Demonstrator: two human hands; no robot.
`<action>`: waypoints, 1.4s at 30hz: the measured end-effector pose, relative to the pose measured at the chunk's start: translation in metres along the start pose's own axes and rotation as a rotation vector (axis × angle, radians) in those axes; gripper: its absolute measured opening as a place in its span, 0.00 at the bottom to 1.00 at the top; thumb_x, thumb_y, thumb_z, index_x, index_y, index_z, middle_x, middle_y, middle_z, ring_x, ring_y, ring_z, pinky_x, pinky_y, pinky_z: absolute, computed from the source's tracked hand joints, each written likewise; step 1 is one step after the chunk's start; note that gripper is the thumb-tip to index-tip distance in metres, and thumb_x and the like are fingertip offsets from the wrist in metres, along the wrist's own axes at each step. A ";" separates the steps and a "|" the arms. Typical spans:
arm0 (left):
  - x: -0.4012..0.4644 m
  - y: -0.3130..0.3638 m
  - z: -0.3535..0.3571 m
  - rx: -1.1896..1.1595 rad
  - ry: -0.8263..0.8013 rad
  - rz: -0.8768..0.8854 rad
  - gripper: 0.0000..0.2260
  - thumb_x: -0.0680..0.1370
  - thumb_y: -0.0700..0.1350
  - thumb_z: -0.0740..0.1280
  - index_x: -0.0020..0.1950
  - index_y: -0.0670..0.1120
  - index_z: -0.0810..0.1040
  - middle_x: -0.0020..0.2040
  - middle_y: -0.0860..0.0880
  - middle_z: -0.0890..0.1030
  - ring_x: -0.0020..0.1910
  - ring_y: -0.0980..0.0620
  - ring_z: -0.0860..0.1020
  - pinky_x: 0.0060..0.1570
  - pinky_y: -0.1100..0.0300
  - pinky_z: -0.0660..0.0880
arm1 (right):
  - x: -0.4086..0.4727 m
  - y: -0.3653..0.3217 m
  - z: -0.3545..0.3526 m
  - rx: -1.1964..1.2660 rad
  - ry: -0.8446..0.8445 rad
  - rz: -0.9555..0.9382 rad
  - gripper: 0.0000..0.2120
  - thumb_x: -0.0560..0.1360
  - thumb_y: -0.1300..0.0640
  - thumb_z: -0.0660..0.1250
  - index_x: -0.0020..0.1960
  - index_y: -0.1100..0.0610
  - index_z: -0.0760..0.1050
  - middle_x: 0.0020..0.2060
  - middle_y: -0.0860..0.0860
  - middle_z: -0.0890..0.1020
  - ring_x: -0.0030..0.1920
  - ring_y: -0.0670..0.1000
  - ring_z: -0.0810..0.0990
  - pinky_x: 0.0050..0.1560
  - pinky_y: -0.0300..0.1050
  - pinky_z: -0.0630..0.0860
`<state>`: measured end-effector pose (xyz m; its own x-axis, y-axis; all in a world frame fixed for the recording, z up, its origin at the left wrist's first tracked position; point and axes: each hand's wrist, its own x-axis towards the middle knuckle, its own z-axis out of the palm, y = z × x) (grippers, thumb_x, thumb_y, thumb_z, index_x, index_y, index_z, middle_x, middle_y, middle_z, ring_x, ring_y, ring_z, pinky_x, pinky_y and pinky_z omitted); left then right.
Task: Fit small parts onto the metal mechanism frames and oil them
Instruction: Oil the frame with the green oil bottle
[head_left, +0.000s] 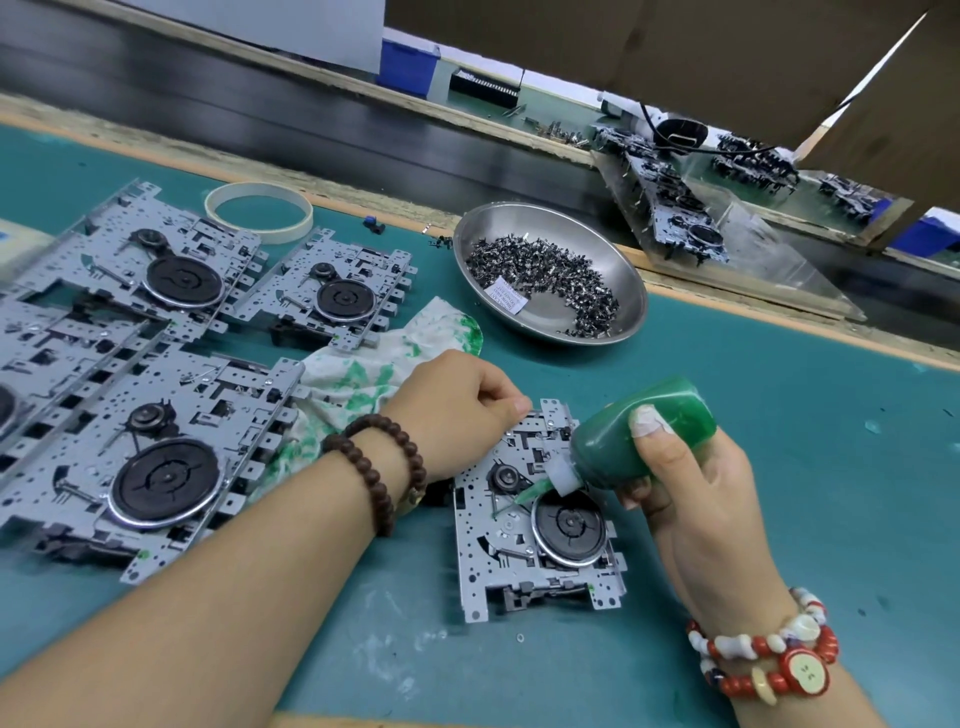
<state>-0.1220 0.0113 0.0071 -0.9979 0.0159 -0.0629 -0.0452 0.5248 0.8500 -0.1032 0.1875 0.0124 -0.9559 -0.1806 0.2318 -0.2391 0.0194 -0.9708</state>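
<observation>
A: Bench status, largest items first?

B: Teal work mat (779, 467) covers the near bench. Left side: a cluster of overlapping metal mechanism frames (156, 415), each with a black flywheel. One single frame (524, 530) lies apart from them, near centre, flat on the mat between the two hands.

A: Containers?

B: Steel bowl (550, 273) beyond the single frame, holding a heap of small dark parts (545, 270) and a white label slip. A white cloth (384, 358) stained green lies between the frame cluster and the left hand. A ring of tape (258, 212) sits at the far edge of the mat.

A: Hands?

B: Right hand (691, 493) wrapped around a green oil bottle (644, 436), thumb on top, bottle tilted down-left. Its nozzle tip meets the single frame just beside the small pulley (505, 477), left of the flywheel (569, 525). Left hand (457, 405) has fingers curled, fingertips pressing on the frame's far-left corner. Cannot tell whether it pinches a part.

A: Wrists?

B: Brown bead bracelet (384, 467) on left; red-and-white bead bracelet (769, 654) on right.
</observation>
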 end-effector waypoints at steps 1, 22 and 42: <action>0.000 0.000 0.000 0.000 -0.001 0.001 0.10 0.76 0.50 0.66 0.34 0.54 0.77 0.38 0.56 0.81 0.38 0.59 0.76 0.40 0.66 0.70 | 0.000 0.000 0.000 0.002 0.004 0.003 0.09 0.64 0.42 0.70 0.38 0.47 0.80 0.30 0.45 0.79 0.28 0.42 0.72 0.28 0.33 0.69; 0.001 -0.003 0.001 0.001 0.011 0.027 0.08 0.76 0.50 0.65 0.37 0.53 0.78 0.40 0.53 0.82 0.40 0.57 0.77 0.40 0.67 0.72 | 0.000 0.000 0.001 -0.014 0.016 0.042 0.13 0.62 0.39 0.71 0.38 0.47 0.79 0.30 0.47 0.78 0.29 0.44 0.72 0.26 0.34 0.69; -0.009 0.012 -0.005 0.004 -0.082 -0.002 0.09 0.79 0.47 0.61 0.40 0.53 0.76 0.32 0.56 0.74 0.31 0.59 0.69 0.33 0.71 0.68 | 0.007 -0.018 -0.029 0.718 0.057 0.550 0.30 0.46 0.52 0.82 0.43 0.66 0.82 0.36 0.62 0.82 0.26 0.51 0.79 0.23 0.41 0.75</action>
<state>-0.1134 0.0132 0.0203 -0.9906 0.0842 -0.1074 -0.0470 0.5282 0.8478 -0.1103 0.2141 0.0334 -0.9152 -0.2775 -0.2924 0.3998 -0.5325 -0.7460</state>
